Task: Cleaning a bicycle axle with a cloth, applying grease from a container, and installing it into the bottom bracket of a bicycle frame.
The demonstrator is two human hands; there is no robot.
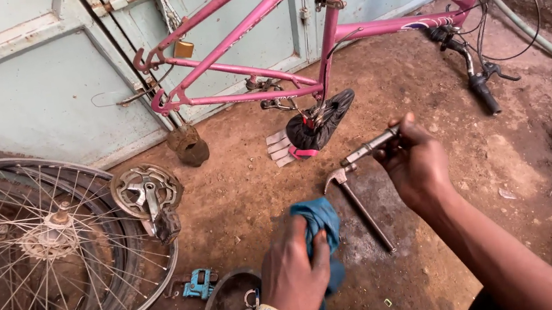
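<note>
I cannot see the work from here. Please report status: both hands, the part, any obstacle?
Left hand grips blue rag. Right hand holds metal rod up. Hammer on the ground between the hands, pink bike frame upside down behind.

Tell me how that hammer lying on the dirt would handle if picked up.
The hammer looks all metal, so probably stiff and heavy for its size. Its thin shaft lies flat on packed dirt, so it likely won't roll. Weight probably sits toward the claw head, tipping that end down.
</note>
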